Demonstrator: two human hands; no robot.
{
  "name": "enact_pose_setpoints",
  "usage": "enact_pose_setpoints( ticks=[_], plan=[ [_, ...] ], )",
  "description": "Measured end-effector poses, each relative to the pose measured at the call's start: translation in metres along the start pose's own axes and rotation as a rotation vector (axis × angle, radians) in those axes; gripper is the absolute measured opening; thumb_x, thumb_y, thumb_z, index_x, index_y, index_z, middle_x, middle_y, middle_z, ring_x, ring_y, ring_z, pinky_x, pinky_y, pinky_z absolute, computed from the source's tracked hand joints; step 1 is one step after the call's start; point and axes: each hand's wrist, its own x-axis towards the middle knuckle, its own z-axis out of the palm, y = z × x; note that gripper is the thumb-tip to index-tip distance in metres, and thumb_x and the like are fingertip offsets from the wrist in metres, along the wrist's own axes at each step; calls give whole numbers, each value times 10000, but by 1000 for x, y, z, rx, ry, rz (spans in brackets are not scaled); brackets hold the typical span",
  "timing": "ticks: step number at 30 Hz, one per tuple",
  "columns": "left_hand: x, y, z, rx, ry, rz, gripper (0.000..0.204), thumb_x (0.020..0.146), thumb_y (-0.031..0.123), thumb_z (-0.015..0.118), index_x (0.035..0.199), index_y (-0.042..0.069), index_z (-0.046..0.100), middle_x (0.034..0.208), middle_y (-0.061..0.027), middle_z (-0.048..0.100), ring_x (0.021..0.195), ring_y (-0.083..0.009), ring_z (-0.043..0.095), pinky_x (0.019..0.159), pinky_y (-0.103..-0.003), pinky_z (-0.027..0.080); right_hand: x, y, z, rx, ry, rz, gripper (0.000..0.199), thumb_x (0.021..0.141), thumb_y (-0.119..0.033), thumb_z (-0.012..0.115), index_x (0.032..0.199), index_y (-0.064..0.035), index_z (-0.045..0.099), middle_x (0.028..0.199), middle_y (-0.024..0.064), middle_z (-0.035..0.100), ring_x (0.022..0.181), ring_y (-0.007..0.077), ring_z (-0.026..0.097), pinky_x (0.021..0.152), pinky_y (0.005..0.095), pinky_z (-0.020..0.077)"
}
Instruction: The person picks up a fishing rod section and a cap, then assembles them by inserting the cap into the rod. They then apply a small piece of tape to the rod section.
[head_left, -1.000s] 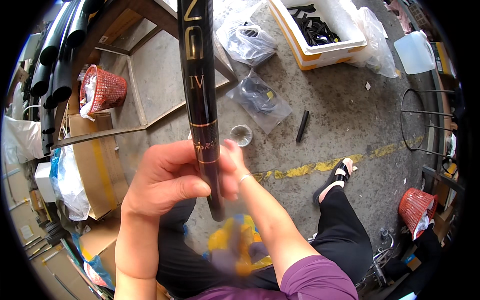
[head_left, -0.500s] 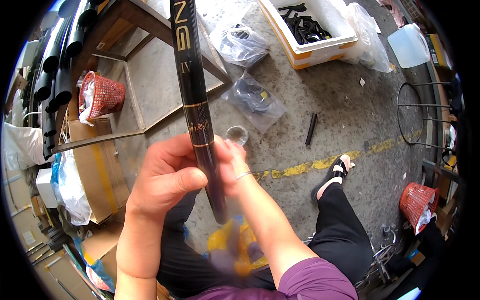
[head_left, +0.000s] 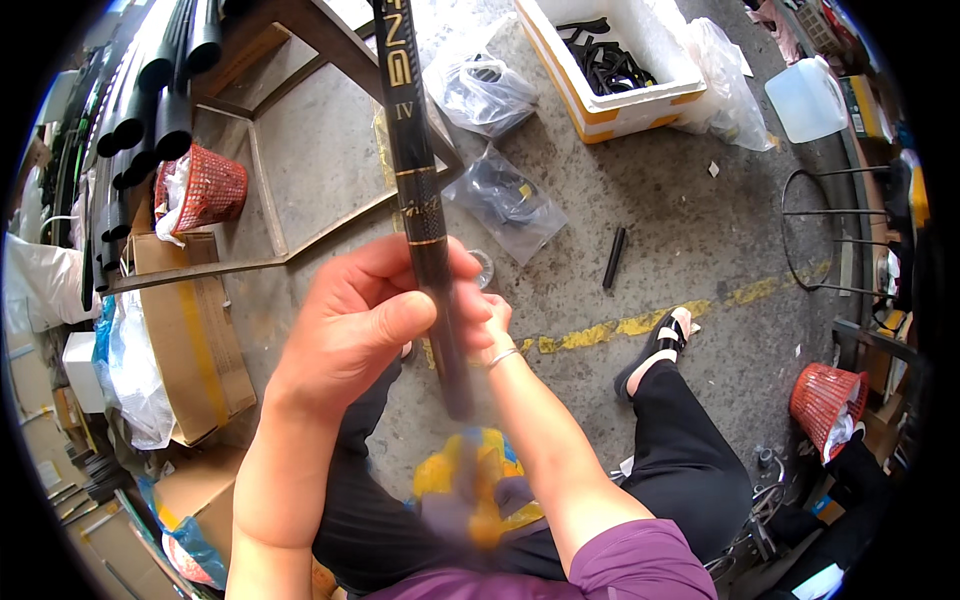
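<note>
- Left hand (head_left: 350, 320): grip closed around gold-banded black pole (head_left: 411, 145), which runs from near 12 o'clock to centre.
- Right hand (head_left: 497, 322): partly hidden; grip cannot be determined.
- Styrofoam box (head_left: 640, 117): floor (head_left: 730, 225), 1 o'clock.

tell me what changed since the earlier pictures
The black rod and left hand have moved up the picture and slightly right, the grip now a little lower along the rod. The left hand keeps its hold; the foam box and short black tube stay put.
</note>
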Motion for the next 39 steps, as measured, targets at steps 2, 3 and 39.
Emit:
enact_pose_setpoints(
  ticks=[2,3,39],
  plan=[
    [0,4,0,16,-10,-32,432,844,244,661,1133,-31,496,910,-123,629,804,-236,647,736,-383,541,-2,2,-9,-73,25,-138,71,811,-89,641,838,-34,606,682,38,581,552,112,515,431,266,402],
    [-1,4,-1,6,-20,-35,437,844,245,661,1140,-30,497,917,-123,631,810,-237,649,736,-381,541,-4,2,-14,-127,28,-204,74,802,-90,651,825,-32,611,683,40,590,564,111,524,435,270,404],
    [-17,31,-17,58,-189,92,373,856,258,634,1125,9,570,969,-55,646,868,-107,595,811,-251,458,-106,-133,-63,-615,-270,-699,17,808,-23,633,812,-35,621,652,-49,552,515,46,461,469,208,380]
  ],
)
